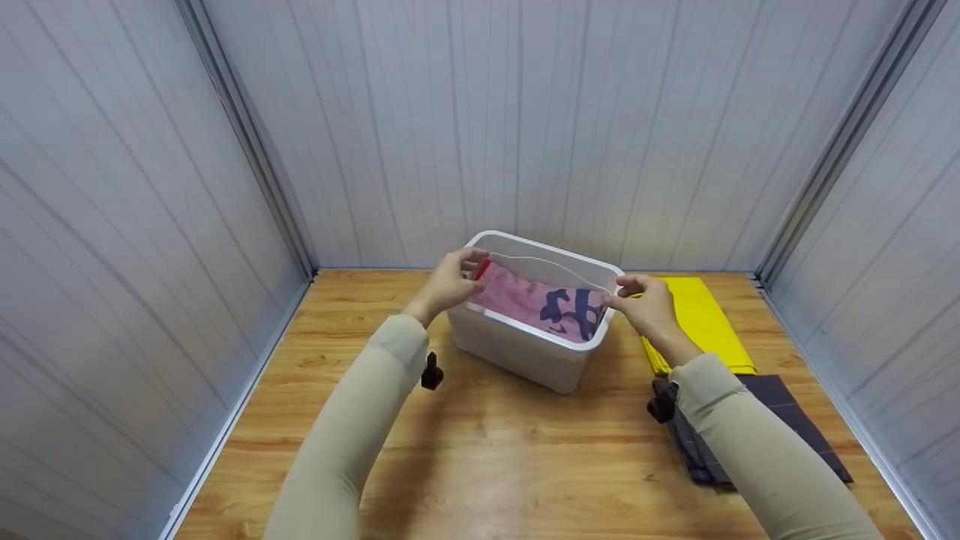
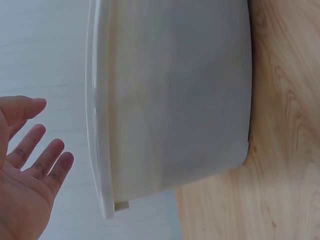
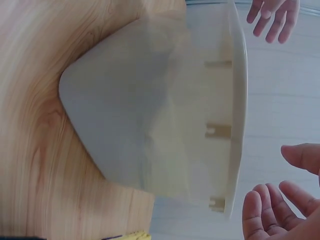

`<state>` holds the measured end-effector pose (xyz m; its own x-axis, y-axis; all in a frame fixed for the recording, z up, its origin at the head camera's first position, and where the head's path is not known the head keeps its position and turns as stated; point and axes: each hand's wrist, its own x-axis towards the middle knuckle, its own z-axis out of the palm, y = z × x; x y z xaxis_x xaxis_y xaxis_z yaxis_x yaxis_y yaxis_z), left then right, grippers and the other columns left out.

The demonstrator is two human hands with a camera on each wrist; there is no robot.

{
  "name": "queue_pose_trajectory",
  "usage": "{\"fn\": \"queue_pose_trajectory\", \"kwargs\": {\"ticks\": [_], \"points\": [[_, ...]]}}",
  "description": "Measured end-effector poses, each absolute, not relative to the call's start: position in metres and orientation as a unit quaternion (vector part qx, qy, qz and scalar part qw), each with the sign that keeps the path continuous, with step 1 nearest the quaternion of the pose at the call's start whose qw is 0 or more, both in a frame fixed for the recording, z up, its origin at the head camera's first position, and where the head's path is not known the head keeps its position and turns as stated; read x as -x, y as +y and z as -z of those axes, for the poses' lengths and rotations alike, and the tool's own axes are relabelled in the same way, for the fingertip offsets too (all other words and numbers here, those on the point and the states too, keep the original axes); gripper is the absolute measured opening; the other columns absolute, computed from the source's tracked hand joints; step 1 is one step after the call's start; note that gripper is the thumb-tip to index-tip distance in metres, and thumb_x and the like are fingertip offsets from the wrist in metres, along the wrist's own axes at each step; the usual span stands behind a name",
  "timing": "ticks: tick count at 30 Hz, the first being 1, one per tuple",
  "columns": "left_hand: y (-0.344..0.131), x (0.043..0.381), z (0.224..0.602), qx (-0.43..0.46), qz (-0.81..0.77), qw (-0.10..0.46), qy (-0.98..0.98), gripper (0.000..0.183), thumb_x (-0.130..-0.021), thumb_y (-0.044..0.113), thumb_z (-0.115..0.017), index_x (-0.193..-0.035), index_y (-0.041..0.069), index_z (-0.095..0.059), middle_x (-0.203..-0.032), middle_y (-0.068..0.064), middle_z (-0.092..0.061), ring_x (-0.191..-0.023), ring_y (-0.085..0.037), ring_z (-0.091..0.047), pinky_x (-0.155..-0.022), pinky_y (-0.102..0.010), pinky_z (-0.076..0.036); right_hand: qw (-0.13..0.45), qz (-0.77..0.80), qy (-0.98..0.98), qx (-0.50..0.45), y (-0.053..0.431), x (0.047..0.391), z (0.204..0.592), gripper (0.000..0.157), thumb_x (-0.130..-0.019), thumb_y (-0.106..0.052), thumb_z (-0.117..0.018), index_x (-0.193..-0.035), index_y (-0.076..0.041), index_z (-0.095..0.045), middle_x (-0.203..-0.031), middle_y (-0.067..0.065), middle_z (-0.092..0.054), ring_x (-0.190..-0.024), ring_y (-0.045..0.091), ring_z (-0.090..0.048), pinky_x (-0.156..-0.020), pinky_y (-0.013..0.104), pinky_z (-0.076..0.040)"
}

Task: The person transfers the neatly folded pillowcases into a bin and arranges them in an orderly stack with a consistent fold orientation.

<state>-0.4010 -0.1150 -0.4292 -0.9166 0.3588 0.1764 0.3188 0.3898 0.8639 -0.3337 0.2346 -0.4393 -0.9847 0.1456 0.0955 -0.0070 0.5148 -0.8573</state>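
Between pale panelled walls (image 1: 517,135) spread a wood-grain floor (image 1: 480,457), on which a white bin (image 1: 517,356) stood upright near the back. To its right lay a dark folded sheet (image 1: 781,401), with a yellow folded sheet (image 1: 709,319) just beyond it, nearer the wall. Pink fabric (image 1: 517,292) with a dark print rested inside the bin. The left hand (image 1: 446,281) hung over the bin's left end, thumb and fingers well apart, gripping nothing; the right hand (image 1: 652,304) hovered at the right end, fingers loosely bent, thumb clear of them, likewise without a hold. A thin white line (image 1: 536,259) ran between the hands, its nature unclear.
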Motion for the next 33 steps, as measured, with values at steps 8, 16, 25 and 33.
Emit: {"fn": "queue_pose_trajectory", "kwargs": {"ticks": [8,16,25,33], "points": [[-0.107,0.391,0.433,-0.244,-0.49,0.006,0.837,0.054,-0.091,-0.004,-0.075,-0.143,-0.003,-0.064,-0.143,-0.024,-0.067,-0.134,-0.044,-0.063,-0.115,-0.051,-0.052,0.087,-0.465,-0.88,0.036,0.258,0.329,0.444,0.053,-0.096,-0.016,-0.081,-0.14,0.008,-0.065,-0.122,0.026,-0.069,-0.11,0.034,-0.063,-0.076,0.015,-0.048],[-0.099,0.378,0.439,-0.271,-0.473,0.013,0.838,0.049,-0.092,0.0,-0.079,-0.14,-0.001,-0.066,-0.142,-0.021,-0.069,-0.134,-0.04,-0.065,-0.116,-0.051,-0.051,0.086,-0.445,-0.89,0.038,0.279,0.324,0.45,0.057,-0.096,-0.02,-0.082,-0.141,0.009,-0.064,-0.122,0.026,-0.071,-0.111,0.034,-0.064,-0.08,0.02,-0.048],[-0.084,0.363,0.444,-0.301,-0.474,0.016,0.827,0.047,-0.093,0.0,-0.078,-0.139,-0.001,-0.067,-0.141,-0.02,-0.07,-0.133,-0.039,-0.066,-0.116,-0.057,-0.05,0.063,-0.428,-0.9,0.053,0.302,0.316,0.458,0.059,-0.1,-0.022,-0.078,-0.147,0.008,-0.058,-0.134,0.031,-0.065,-0.12,0.042,-0.063,-0.098,0.044,-0.054],[-0.068,0.348,0.444,-0.318,-0.494,0.017,0.809,0.045,-0.095,0.002,-0.077,-0.14,0.001,-0.067,-0.139,-0.017,-0.071,-0.13,-0.034,-0.067,-0.114,-0.052,-0.054,0.056,-0.413,-0.908,0.047,0.325,0.305,0.465,0.063,-0.101,-0.023,-0.077,-0.148,0.011,-0.056,-0.135,0.034,-0.063,-0.121,0.047,-0.062,-0.097,0.052,-0.055]]}}
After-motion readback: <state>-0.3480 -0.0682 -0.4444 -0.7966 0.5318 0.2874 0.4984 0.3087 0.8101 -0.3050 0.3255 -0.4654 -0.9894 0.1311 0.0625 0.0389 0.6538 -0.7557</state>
